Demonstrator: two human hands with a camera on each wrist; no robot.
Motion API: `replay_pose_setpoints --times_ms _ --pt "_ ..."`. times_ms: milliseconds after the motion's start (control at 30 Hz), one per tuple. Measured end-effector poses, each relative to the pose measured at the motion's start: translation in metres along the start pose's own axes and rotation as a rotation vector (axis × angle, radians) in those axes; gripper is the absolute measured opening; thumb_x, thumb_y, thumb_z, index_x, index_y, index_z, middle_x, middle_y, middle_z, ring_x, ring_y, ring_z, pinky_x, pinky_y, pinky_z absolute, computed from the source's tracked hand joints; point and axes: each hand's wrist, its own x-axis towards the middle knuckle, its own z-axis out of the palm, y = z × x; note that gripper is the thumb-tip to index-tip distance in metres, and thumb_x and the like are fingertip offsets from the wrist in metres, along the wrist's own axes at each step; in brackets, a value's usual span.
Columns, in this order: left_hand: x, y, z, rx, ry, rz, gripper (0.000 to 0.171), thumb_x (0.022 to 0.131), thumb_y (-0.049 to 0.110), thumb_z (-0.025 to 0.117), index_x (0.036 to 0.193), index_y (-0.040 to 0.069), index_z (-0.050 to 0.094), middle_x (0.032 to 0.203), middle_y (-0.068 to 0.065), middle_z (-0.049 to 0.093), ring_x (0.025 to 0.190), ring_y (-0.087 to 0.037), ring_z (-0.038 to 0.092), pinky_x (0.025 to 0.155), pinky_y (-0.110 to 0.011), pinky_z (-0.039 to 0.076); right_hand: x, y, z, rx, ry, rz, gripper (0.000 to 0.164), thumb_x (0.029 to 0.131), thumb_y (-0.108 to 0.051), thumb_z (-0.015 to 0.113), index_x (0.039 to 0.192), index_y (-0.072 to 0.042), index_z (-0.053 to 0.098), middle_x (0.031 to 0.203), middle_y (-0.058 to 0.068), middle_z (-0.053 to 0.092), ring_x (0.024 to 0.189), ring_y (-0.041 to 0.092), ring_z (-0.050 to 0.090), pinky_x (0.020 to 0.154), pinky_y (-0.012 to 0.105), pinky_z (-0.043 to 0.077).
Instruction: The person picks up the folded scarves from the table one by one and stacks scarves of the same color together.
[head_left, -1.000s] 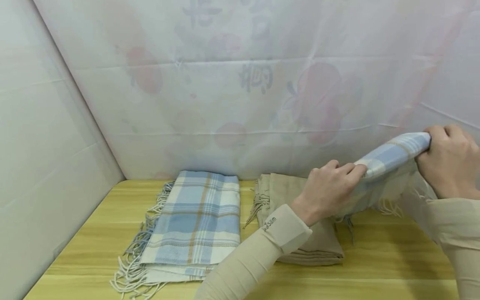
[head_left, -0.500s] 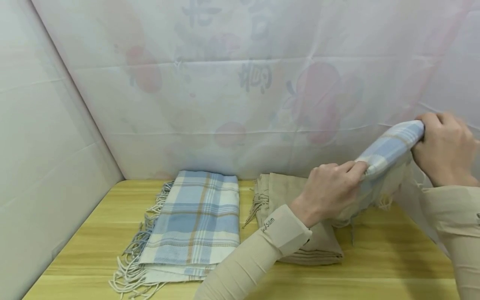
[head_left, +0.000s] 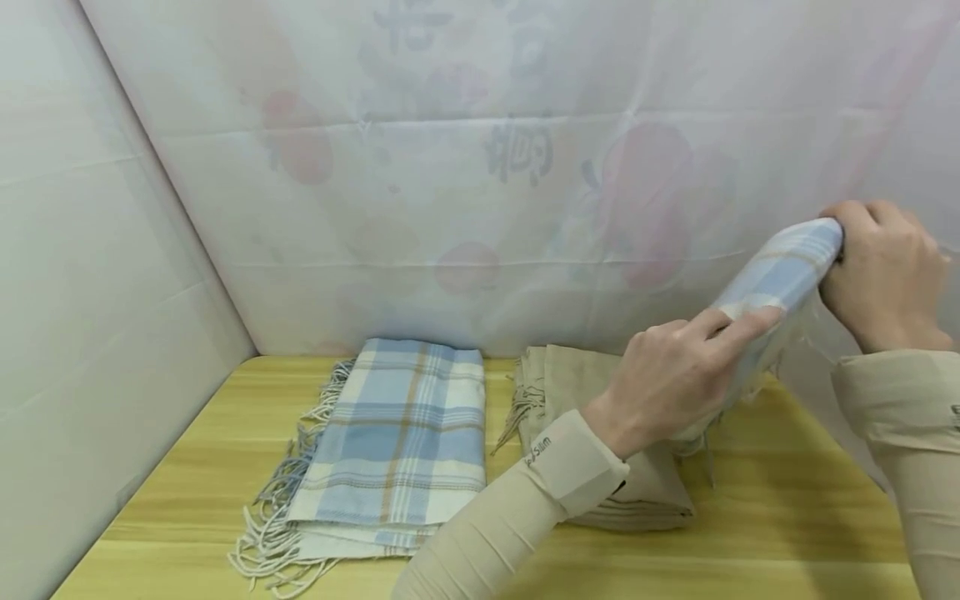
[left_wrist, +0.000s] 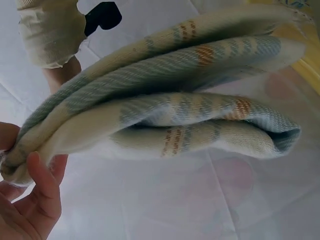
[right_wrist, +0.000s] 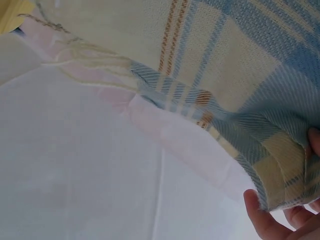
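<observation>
Both hands hold a folded blue-and-white plaid scarf (head_left: pixel 783 267) in the air at the right, its right end tilted up. My left hand (head_left: pixel 671 379) grips the lower end, with the index finger stretched along the cloth. My right hand (head_left: pixel 888 275) grips the upper end. In the left wrist view the layers of the plaid scarf (left_wrist: pixel 150 107) fan apart, and the left fingers (left_wrist: pixel 45 182) pinch one edge. The right wrist view shows the right fingers (right_wrist: pixel 265 222) around a corner of the scarf (right_wrist: pixel 225 60); pale fringe hangs from its far side.
On the yellow wood-grain table (head_left: pixel 187 483) lies another folded blue-and-white plaid scarf (head_left: pixel 405 425), fringe to the left. Beside it a folded beige scarf (head_left: pixel 573 379) lies partly under the left forearm. A white printed cloth (head_left: pixel 450 192) forms the back wall.
My right hand has risen and shifted a little left, lifting that end of the held scarf into a steeper tilt. The left index finger now reaches farther along the cloth.
</observation>
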Motion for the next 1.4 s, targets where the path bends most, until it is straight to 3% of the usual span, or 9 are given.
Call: replay_pose_setpoints --times_ms 133,267,433,733,900,1400 --pt "-0.001 0.0 -0.003 0.005 0.008 0.019 0.035 0.098 0.029 0.062 0.132 0.023 0.067 0.111 0.0 0.066 0.067 -0.003 0.061 0.061 -0.012 0.05 0.004 -0.004 0.0 0.012 -0.005 -0.017 0.02 0.09 0.002 0.05 0.104 0.01 0.062 0.109 0.037 0.059 0.096 0.062 0.052 0.078 0.076 0.039" --pt "0.0 -0.001 -0.006 -0.022 -0.03 0.027 0.032 0.097 0.024 0.062 0.128 0.023 0.069 0.121 -0.005 0.066 0.079 -0.008 0.067 0.067 -0.014 0.053 0.008 -0.007 0.0 0.021 -0.014 -0.027 0.021 0.089 0.002 0.051 0.105 0.01 0.062 0.109 0.036 0.059 0.096 0.061 0.052 0.077 0.076 0.039" --pt "-0.003 -0.002 -0.01 -0.034 -0.031 0.018 0.023 0.096 0.023 0.065 0.116 0.028 0.077 0.124 -0.007 0.065 0.09 -0.011 0.069 0.076 -0.016 0.053 0.01 -0.014 0.002 0.012 -0.047 -0.037 0.021 0.092 0.003 0.049 0.107 0.01 0.061 0.111 0.037 0.058 0.098 0.061 0.052 0.082 0.075 0.04" --pt "-0.008 -0.01 -0.016 -0.035 0.064 0.015 0.019 0.093 0.018 0.069 0.102 0.03 0.081 0.113 -0.007 0.066 0.086 -0.011 0.068 0.076 -0.016 0.053 0.021 -0.03 0.007 0.026 -0.055 -0.051 0.022 0.093 0.003 0.047 0.109 0.009 0.061 0.112 0.037 0.058 0.099 0.061 0.052 0.083 0.075 0.04" --pt "-0.013 -0.014 -0.019 -0.04 0.061 0.009 0.019 0.094 0.016 0.068 0.102 0.028 0.081 0.114 -0.008 0.065 0.085 -0.013 0.068 0.075 -0.018 0.054 0.025 -0.037 0.01 0.069 -0.045 -0.072 0.023 0.089 0.004 0.049 0.107 0.009 0.062 0.11 0.035 0.059 0.1 0.06 0.053 0.08 0.075 0.039" --pt "-0.023 -0.022 -0.025 -0.117 0.095 0.006 0.018 0.092 0.009 0.068 0.098 0.02 0.08 0.109 -0.013 0.063 0.084 -0.016 0.066 0.077 -0.019 0.055 0.027 -0.05 0.023 0.114 -0.042 -0.15 0.019 0.09 0.007 0.054 0.105 0.008 0.064 0.105 0.034 0.062 0.092 0.059 0.056 0.077 0.072 0.043"
